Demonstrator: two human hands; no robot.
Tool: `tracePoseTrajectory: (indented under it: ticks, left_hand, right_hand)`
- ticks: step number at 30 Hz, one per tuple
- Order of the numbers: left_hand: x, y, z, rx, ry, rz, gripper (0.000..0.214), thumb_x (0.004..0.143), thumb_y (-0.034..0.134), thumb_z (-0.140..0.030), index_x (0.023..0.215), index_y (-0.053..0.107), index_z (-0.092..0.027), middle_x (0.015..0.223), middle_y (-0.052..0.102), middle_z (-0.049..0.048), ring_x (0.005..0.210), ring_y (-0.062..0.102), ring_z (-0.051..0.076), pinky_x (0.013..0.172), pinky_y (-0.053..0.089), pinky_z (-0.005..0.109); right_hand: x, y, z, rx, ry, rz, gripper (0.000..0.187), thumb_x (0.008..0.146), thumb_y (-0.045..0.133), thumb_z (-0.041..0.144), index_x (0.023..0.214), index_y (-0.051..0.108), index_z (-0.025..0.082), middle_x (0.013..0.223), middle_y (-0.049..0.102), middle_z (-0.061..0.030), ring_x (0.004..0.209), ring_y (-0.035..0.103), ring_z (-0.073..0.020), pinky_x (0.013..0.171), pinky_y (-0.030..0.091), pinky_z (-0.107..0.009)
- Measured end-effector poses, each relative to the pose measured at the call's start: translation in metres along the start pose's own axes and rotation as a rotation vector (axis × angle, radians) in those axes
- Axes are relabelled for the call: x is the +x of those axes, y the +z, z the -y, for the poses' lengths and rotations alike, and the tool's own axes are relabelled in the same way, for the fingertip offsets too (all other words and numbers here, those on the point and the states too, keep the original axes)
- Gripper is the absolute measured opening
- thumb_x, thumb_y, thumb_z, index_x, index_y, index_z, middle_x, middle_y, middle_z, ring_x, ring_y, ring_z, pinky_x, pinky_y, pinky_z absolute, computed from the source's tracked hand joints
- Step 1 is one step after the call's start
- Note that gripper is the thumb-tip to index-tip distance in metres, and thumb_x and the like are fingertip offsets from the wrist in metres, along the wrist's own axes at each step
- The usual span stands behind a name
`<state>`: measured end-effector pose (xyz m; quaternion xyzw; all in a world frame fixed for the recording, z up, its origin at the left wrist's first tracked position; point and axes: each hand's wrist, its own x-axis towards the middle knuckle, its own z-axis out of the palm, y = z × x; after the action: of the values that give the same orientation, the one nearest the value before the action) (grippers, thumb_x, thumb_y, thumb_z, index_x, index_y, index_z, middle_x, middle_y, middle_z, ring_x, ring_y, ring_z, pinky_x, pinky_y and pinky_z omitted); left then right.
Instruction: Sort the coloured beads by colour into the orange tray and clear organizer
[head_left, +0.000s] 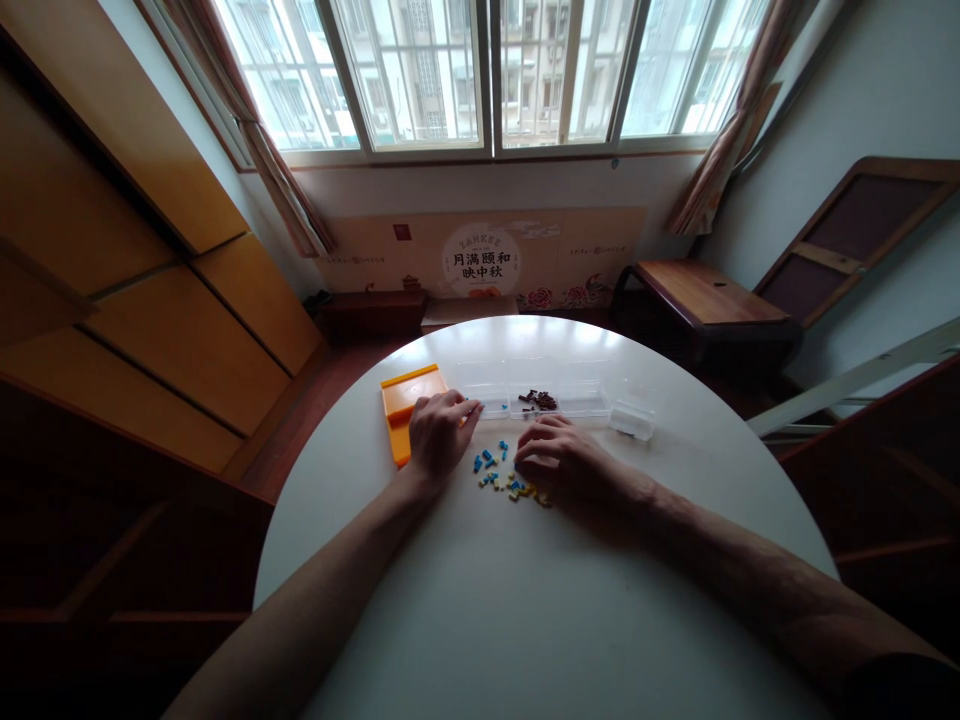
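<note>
My left hand (437, 432) is closed, with thumb and forefinger together at the left end of a clear plastic box (583, 402). Whatever is in that pinch is too small to make out. A few tiny blue pieces (505, 407) lie in the box's left part, and a heap of dark brown pieces (540, 401) sits farther right. On the table, my right hand (559, 452) curls its fingers down at the right side of loose small blue bricks (487, 458) and yellow bricks (529, 492). Its fingertips are partly hidden, so what they grip cannot be seen.
An orange tray (399, 440) lies beside my left hand. To the right of the long box stands a small clear container (632, 421). Everything rests on a round white table (480, 610). Beyond it are a wooden side table (709, 292) and a window.
</note>
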<state>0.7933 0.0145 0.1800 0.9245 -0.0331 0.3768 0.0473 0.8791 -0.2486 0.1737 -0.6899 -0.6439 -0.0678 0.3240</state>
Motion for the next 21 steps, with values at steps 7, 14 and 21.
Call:
tracePoseTrajectory:
  ticks: [7,14,21]
  left_hand:
    - [0.001,-0.006,-0.007,0.033,-0.046,0.104,0.024,0.108,0.064,-0.031,0.098,0.084,-0.025,0.093,0.077,0.0057,0.088,0.069,0.025,0.086,0.043,0.041]
    - [0.002,-0.011,-0.015,-0.062,-0.032,0.035,0.024,0.107,0.066,-0.034,0.095,0.083,-0.022,0.090,0.076,0.0050,0.084,0.069,0.023,0.086,0.045,0.040]
    - [-0.003,-0.011,-0.020,-0.268,0.212,0.037,0.015,0.103,0.071,-0.031,0.094,0.081,-0.024,0.089,0.077,0.0024,0.080,0.069,0.018,0.082,0.047,0.036]
  right_hand:
    - [0.000,0.002,-0.001,0.022,0.000,-0.010,0.008,0.108,0.068,0.024,0.106,0.075,0.026,0.108,0.079,-0.0045,0.103,0.070,-0.0227,0.107,0.053,-0.044]
    - [-0.001,0.004,-0.002,0.020,0.012,-0.025,0.011,0.108,0.068,0.024,0.112,0.077,0.028,0.110,0.078,-0.0048,0.102,0.069,-0.0229,0.103,0.055,-0.043]
    - [-0.001,0.005,-0.004,0.020,0.001,-0.030,0.011,0.108,0.066,0.021,0.104,0.075,0.027,0.108,0.077,-0.0044,0.100,0.068,-0.0224,0.100,0.055,-0.042]
